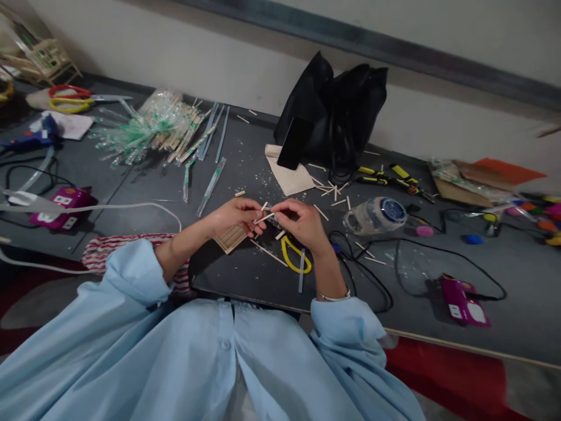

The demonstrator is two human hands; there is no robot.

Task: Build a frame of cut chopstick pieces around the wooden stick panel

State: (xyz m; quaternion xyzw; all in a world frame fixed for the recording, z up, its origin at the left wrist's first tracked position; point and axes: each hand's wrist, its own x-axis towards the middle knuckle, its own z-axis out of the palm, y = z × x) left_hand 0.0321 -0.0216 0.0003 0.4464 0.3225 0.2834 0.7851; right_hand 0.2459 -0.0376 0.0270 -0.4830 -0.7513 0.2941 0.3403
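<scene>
Over the near edge of the dark table, my left hand (240,216) pinches a thin wooden stick (265,218) near one end. Fingers of my right hand (301,222) are closed on the other end of that stick. A second short piece (264,206) pokes up by my left fingertips. Partly under my left hand lies a small flat panel of wooden sticks (230,238) set side by side. Below my right hand is a yellow scissor handle (296,264), its blades hidden. A translucent glue stick (301,271) rests across it, and a long stick (269,253) lies nearby.
Wrapped chopsticks (175,126) are heaped at the back left, near red-and-yellow scissors (72,98) and a blue glue gun (37,137). A black bag (333,99) with a phone (295,143) stands behind. Rightward are a plastic jar (372,216), cables and a purple box (464,301).
</scene>
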